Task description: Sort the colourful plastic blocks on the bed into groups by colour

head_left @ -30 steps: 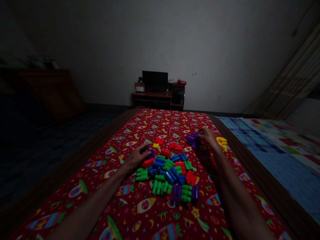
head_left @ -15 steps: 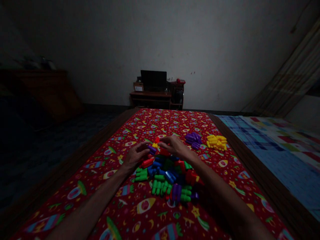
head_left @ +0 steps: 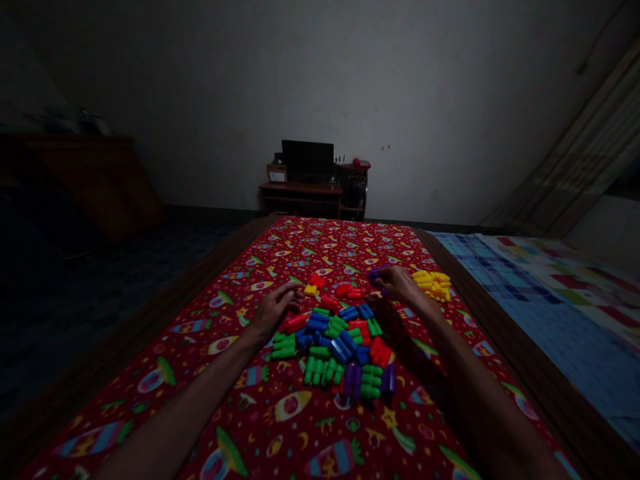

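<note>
My left hand [head_left: 278, 309] rests at the left side of a mixed pile of plastic building blocks [head_left: 344, 348], its fingers loosely bent, apart, with nothing visible in them. Just beyond its fingertips lie a yellow block [head_left: 311, 290] and a red block [head_left: 318, 281]. My right hand [head_left: 397, 285] is over the group of purple blocks, fingers closed around a purple block [head_left: 374, 275]. It hides most of that group. Green, blue and red blocks fill the mixed pile, with purple blocks [head_left: 353, 381] at its near edge.
Yellow blocks [head_left: 434, 285] form a group right of my right hand. Loose red blocks [head_left: 349, 291] lie beyond the pile. A red patterned cloth [head_left: 295, 407] covers the surface. Behind stands a desk with a monitor [head_left: 307, 160]; a bed [head_left: 545, 320] is at the right.
My right hand has moved right from beside my left hand to the purple group. The purple block near my left fingers is gone from there. My left hand has barely moved.
</note>
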